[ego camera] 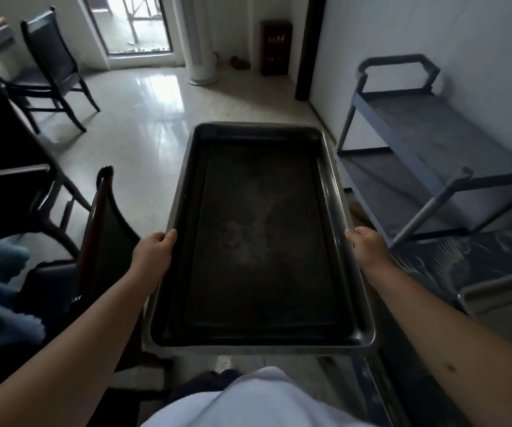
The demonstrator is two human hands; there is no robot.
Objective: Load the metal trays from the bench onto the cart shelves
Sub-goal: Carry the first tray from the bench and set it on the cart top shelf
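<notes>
Dark, scuffed rectangular metal tray (261, 235), round-cornered rim in both hands (153, 251).

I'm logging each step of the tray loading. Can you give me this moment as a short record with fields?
carried: metal tray, held level over the floor
left hand: grips the tray's left rim
right hand: grips the tray's right rim
tray contents: nothing in it
cart: ahead on the right, by the wall
cart shelves: visible ones hold no tray

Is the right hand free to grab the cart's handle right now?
Probably not: the right hand grips the metal tray along with the left hand, and the cart stands apart.
</notes>
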